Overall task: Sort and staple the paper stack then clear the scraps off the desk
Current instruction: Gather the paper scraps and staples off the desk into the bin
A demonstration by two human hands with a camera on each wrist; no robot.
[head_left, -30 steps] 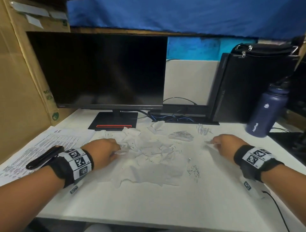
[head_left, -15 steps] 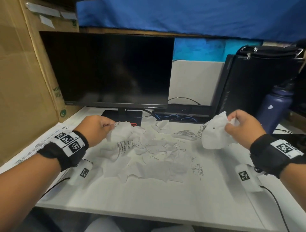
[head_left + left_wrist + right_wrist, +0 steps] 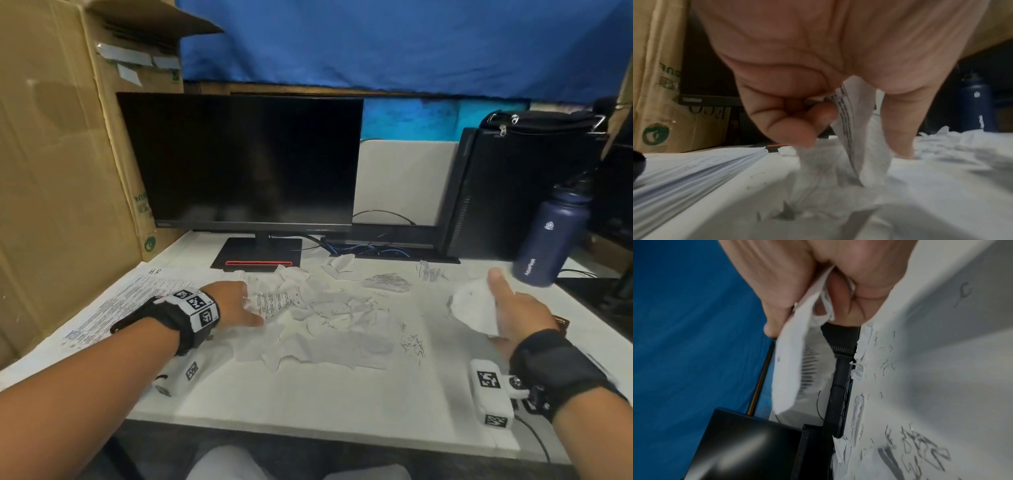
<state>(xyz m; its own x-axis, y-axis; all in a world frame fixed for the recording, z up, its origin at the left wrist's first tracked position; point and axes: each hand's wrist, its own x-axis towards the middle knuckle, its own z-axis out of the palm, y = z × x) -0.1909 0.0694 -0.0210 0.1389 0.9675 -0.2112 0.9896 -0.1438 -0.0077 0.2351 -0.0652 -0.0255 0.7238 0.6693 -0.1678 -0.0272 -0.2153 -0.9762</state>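
Torn white paper scraps (image 3: 325, 315) lie heaped in the middle of the white desk (image 3: 308, 401). My left hand (image 3: 239, 303) is low at the heap's left edge and pinches a printed scrap (image 3: 270, 303) (image 3: 851, 129) between curled fingers and thumb. My right hand (image 3: 510, 310) is raised at the right, palm turned inward, gripping a crumpled white scrap (image 3: 474, 308) (image 3: 795, 356). Loose bent staples (image 3: 414, 346) (image 3: 916, 446) are scattered right of the heap. The printed paper stack (image 3: 113, 305) (image 3: 684, 175) lies flat at the left.
A dark monitor (image 3: 239, 161) stands at the back on a black base (image 3: 258, 253). A navy bottle (image 3: 548, 240) and a black computer tower (image 3: 507, 192) are at the back right. Cardboard boxes (image 3: 58, 171) wall the left side. More scraps (image 3: 387, 281) lie near the cables.
My left hand has dropped from above the heap down to its left edge, still holding a printed scrap. My right hand turned palm inward and moved right with its crumpled scrap.
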